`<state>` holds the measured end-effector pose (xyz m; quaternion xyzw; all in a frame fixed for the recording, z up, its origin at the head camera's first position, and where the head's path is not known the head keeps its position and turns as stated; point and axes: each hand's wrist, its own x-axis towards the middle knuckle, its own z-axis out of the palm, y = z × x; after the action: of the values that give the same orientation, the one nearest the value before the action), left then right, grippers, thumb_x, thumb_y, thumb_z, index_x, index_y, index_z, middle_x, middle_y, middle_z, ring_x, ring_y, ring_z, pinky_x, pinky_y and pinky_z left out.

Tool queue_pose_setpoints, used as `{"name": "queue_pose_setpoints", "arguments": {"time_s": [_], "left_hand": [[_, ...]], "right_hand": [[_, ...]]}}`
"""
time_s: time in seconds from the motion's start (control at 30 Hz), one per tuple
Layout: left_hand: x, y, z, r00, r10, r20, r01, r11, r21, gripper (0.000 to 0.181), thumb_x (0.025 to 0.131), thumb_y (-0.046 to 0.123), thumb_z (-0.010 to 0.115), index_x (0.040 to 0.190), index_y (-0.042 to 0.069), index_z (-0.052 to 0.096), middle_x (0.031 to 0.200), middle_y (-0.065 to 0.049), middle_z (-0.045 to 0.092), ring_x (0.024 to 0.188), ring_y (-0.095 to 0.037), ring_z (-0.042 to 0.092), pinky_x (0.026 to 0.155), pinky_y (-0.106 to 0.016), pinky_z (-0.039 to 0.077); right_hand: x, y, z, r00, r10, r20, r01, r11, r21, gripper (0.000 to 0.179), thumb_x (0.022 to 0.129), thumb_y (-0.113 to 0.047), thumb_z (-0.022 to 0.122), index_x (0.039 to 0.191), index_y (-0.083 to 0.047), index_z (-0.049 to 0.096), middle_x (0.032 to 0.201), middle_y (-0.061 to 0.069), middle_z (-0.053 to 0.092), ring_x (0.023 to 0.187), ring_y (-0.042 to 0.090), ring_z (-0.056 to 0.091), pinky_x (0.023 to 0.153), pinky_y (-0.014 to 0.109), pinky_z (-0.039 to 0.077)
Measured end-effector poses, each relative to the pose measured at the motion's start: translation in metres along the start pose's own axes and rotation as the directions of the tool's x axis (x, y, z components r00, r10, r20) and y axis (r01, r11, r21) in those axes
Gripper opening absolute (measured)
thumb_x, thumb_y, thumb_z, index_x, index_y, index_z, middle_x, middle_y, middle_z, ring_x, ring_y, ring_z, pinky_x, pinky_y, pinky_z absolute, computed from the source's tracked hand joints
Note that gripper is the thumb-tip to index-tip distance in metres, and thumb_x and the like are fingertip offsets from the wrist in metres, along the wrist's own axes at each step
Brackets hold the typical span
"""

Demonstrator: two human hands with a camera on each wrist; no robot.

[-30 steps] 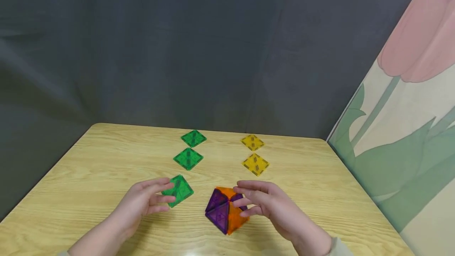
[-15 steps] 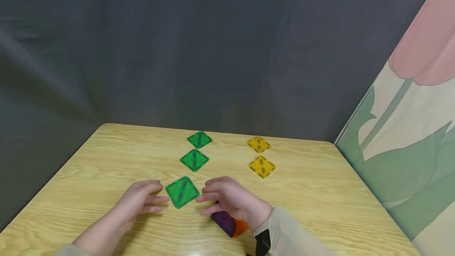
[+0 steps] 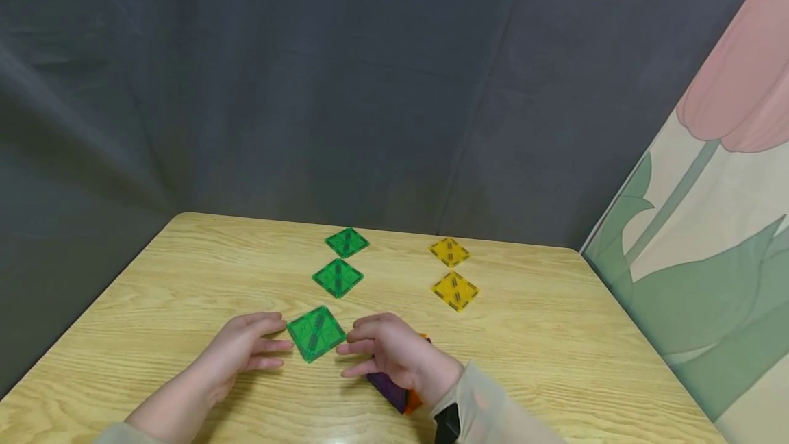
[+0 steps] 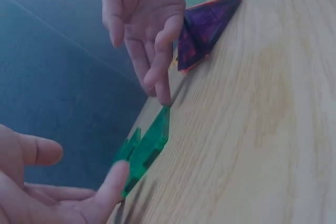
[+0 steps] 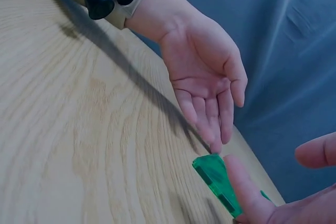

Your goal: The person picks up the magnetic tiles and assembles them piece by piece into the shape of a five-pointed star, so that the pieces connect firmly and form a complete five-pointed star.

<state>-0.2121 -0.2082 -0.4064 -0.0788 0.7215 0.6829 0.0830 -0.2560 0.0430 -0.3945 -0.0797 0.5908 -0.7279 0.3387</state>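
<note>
In the head view, a green diamond of magnetic tiles [image 3: 316,334] lies flat on the table between my two hands. My left hand [image 3: 246,348] is at its left corner, fingers extended and slightly bent. Opposite it, my right hand [image 3: 394,351] has its fingertips at the right corner. Whether the fingertips press on the edges or only come close, I cannot tell. Beneath and behind the right hand sits a purple and orange tile piece [image 3: 390,389], mostly hidden; the left wrist view shows its purple faces [image 4: 207,24] raised off the table.
Farther back on the wooden table [image 3: 203,273] lie two more green diamonds, one nearer [image 3: 337,277] and one farther [image 3: 347,242]. To their right are two yellow diamonds [image 3: 455,291]. A dark curtain [image 3: 320,88] hangs behind; a flower-patterned panel [image 3: 696,259] borders the right side.
My right hand has come left from over the purple and orange piece to the green diamond's right side. The head view has shifted slightly. The left hand has hardly moved.
</note>
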Motion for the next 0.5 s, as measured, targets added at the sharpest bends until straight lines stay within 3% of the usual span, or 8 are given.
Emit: {"name": "queue_pose_setpoints", "arguments": {"time_s": [0.03, 0.1, 0.2, 0.23, 0.3, 0.37, 0.43, 0.5], "left_hand": [[-0.0002, 0.0004, 0.0000, 1.000, 0.000, -0.004, 0.000, 1.000, 0.006, 0.056, 0.103, 0.019, 0.048, 0.142, -0.019, 0.033, 0.141, -0.036, 0.041, 0.110, -0.035, 0.063, 0.082, -0.041, 0.058], [-0.0013, 0.0017, 0.0002, 1.000, 0.004, -0.008, -0.003, 1.000, 0.026, 0.055, 0.103, 0.017, 0.048, 0.141, -0.020, 0.033, 0.142, -0.037, 0.040, 0.118, -0.040, 0.057, 0.086, -0.041, 0.056], [-0.0016, 0.0035, 0.0006, 1.000, 0.005, -0.020, -0.004, 0.998, 0.059, 0.055, 0.102, 0.014, 0.050, 0.140, -0.022, 0.033, 0.141, -0.038, 0.039, 0.123, -0.044, 0.052, 0.089, -0.041, 0.055], [-0.0012, 0.0038, 0.0007, 1.000, 0.006, -0.023, -0.005, 0.998, 0.068, 0.055, 0.101, 0.013, 0.051, 0.139, -0.022, 0.033, 0.140, -0.039, 0.040, 0.122, -0.044, 0.052, 0.088, -0.041, 0.055], [-0.0002, 0.0038, 0.0009, 1.000, 0.000, -0.028, 0.002, 0.997, 0.073, 0.054, 0.100, 0.010, 0.053, 0.138, -0.023, 0.033, 0.137, -0.039, 0.042, 0.118, -0.043, 0.056, 0.086, -0.042, 0.056], [0.0011, 0.0029, 0.0007, 0.999, -0.016, -0.032, 0.018, 0.997, 0.070, 0.053, 0.099, 0.007, 0.054, 0.137, -0.024, 0.034, 0.131, -0.039, 0.047, 0.110, -0.039, 0.061, 0.084, -0.041, 0.057], [0.0022, 0.0010, 0.0004, 0.999, -0.026, -0.035, 0.029, 0.997, 0.072, 0.051, 0.097, 0.003, 0.056, 0.135, -0.024, 0.036, 0.124, -0.036, 0.053, 0.103, -0.035, 0.064, 0.082, -0.040, 0.058], [0.0035, -0.0014, -0.0001, 0.999, -0.037, -0.040, 0.040, 0.996, 0.079, 0.048, 0.096, 0.000, 0.057, 0.133, -0.024, 0.039, 0.119, -0.033, 0.057, 0.098, -0.031, 0.065, 0.080, -0.040, 0.058]], "right_hand": [[0.0000, 0.0005, 0.0003, 1.000, -0.001, -0.004, 0.001, 1.000, 0.014, 0.039, 0.094, -0.003, 0.053, 0.127, 0.013, 0.040, 0.153, 0.030, 0.016, 0.116, 0.036, 0.058, 0.085, 0.049, 0.056], [0.0003, 0.0014, 0.0009, 1.000, -0.003, -0.013, 0.003, 0.999, 0.047, 0.014, 0.094, -0.003, 0.053, 0.104, 0.006, 0.049, 0.150, 0.028, 0.021, 0.116, 0.037, 0.057, 0.087, 0.049, 0.055], [0.0006, 0.0023, 0.0017, 1.000, -0.004, -0.022, 0.006, 0.996, 0.085, 0.010, 0.093, -0.004, 0.052, 0.084, -0.002, 0.048, 0.143, 0.027, 0.029, 0.116, 0.037, 0.057, 0.090, 0.050, 0.053], [0.0002, 0.0026, 0.0018, 1.000, -0.005, -0.029, 0.008, 0.996, 0.092, 0.005, 0.093, -0.004, 0.052, 0.091, 0.001, 0.050, 0.144, 0.028, 0.028, 0.116, 0.037, 0.057, 0.090, 0.050, 0.053], [-0.0003, 0.0033, 0.0020, 0.999, -0.003, -0.041, 0.008, 0.995, 0.104, 0.018, 0.093, -0.002, 0.052, 0.106, 0.010, 0.051, 0.145, 0.031, 0.026, 0.118, 0.039, 0.055, 0.091, 0.051, 0.053], [-0.0006, 0.0040, 0.0021, 0.999, 0.002, -0.049, 0.004, 0.994, 0.109, 0.043, 0.093, -0.001, 0.050, 0.130, 0.019, 0.038, 0.148, 0.034, 0.022, 0.121, 0.042, 0.052, 0.092, 0.053, 0.052], [-0.0005, 0.0047, 0.0021, 0.999, 0.002, -0.054, 0.004, 0.994, 0.105, 0.062, 0.094, 0.000, 0.049, 0.143, 0.021, 0.019, 0.148, 0.036, 0.022, 0.123, 0.044, 0.050, 0.093, 0.054, 0.050], [0.0001, 0.0052, 0.0020, 0.999, 0.004, -0.053, 0.001, 0.995, 0.104, 0.061, 0.095, 0.001, 0.048, 0.143, 0.024, 0.018, 0.144, 0.037, 0.028, 0.124, 0.045, 0.049, 0.095, 0.055, 0.049]]}}
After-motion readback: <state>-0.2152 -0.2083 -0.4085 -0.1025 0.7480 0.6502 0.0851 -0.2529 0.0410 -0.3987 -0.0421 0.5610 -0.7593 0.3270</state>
